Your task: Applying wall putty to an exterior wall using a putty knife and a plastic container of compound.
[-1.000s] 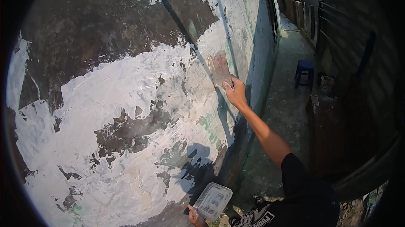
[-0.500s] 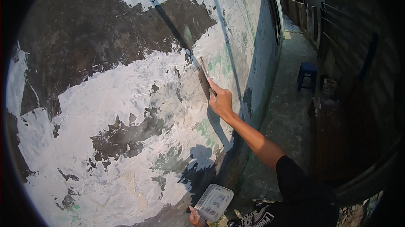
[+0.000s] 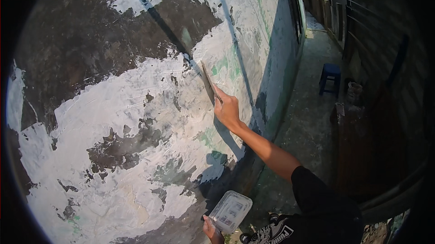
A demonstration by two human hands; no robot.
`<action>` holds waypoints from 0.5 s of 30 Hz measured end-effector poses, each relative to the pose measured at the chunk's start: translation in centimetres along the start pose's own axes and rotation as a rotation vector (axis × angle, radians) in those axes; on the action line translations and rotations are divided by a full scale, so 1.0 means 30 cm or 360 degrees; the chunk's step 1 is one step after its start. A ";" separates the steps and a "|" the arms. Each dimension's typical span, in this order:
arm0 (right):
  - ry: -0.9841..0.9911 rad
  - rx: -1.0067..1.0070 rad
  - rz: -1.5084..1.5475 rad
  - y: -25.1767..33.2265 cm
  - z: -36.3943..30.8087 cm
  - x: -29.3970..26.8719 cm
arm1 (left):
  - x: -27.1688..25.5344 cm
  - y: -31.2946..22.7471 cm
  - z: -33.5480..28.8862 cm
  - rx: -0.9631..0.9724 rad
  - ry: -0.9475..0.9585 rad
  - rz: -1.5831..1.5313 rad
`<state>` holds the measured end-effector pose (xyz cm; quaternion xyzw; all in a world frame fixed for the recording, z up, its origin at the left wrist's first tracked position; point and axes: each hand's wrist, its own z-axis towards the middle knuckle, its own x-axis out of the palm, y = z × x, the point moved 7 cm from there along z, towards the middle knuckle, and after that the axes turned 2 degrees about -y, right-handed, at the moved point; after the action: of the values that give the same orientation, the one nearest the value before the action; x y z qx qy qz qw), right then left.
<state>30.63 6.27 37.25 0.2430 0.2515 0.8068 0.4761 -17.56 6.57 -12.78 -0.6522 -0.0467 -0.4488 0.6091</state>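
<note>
My right hand (image 3: 227, 110) grips a putty knife (image 3: 207, 77), seen nearly edge-on, with its far end at the wall (image 3: 253, 31). Whether the blade touches the surface I cannot tell. White filler (image 3: 99, 101) is spread unevenly over that wall, around bare dark grey patches (image 3: 72, 40) and faint green ones. Low at the bottom edge, my left hand (image 3: 211, 228) holds a shallow clear plastic container (image 3: 231, 211) by its side. Whitish smears coat the container. My arm's shadow falls on the wall beneath the knife.
A concrete passage (image 3: 310, 90) runs along the wall to the right. On it stand a blue stool (image 3: 330, 79) and a whitish bucket (image 3: 354, 92). A brown wooden surface (image 3: 367, 148) lies in shade at the right. Railings (image 3: 358, 21) line the far side.
My right hand and the putty knife sit slightly further left in the picture. The wall has shifted left in view too. The container is a little higher, still in my left hand.
</note>
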 end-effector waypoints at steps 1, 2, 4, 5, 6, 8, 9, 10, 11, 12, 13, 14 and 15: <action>0.0015 -0.0210 -0.0205 0.003 -0.014 -0.021 | 0.114 0.030 0.028 -0.0023 -0.0126 0.0105; 0.0036 -0.0415 -0.0410 0.001 -0.038 -0.037 | 0.239 0.050 0.043 -0.0047 -0.0251 0.0216; 0.0174 -0.0271 -0.0373 0.026 -0.115 0.009 | 0.463 -0.072 0.040 0.0000 -0.0584 0.0503; 0.0310 -0.0265 -0.0316 0.075 -0.163 0.054 | 0.547 -0.141 0.008 0.0042 -0.0771 0.0651; 0.0438 -0.0257 -0.0285 0.103 -0.191 0.069 | 0.570 -0.161 0.011 0.0044 -0.0785 0.0662; 0.0438 -0.0288 -0.0070 0.131 -0.212 0.032 | 0.590 -0.186 0.006 -0.0034 -0.0819 0.0714; 0.0424 -0.0339 0.0127 0.138 -0.207 0.005 | 0.605 -0.191 0.016 -0.0034 -0.0812 0.0722; 0.0415 -0.0338 0.0129 0.131 -0.197 -0.012 | 0.617 -0.195 0.017 -0.0049 -0.0822 0.0727; 0.0282 -0.0219 0.0126 0.106 -0.172 -0.041 | 0.628 -0.202 0.014 -0.0061 -0.0836 0.0733; 0.0145 -0.0102 0.0112 0.079 -0.144 -0.079 | 0.649 -0.202 0.012 -0.0062 -0.0827 0.0741; 0.0136 -0.0102 0.0112 0.046 -0.118 -0.085 | 0.675 -0.196 0.006 -0.0053 -0.0802 0.0684; 0.0098 -0.0052 -0.0088 -0.014 -0.092 -0.085 | 0.692 -0.187 0.001 -0.0043 -0.0780 0.0628; 0.0059 0.0003 -0.0290 -0.062 -0.087 -0.086 | 0.682 -0.173 -0.011 -0.0045 -0.0777 0.0637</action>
<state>31.28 4.30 33.72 0.2047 0.2821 0.7643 0.5426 -8.77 -2.33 4.23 -0.7452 -0.0561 -0.1509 0.6471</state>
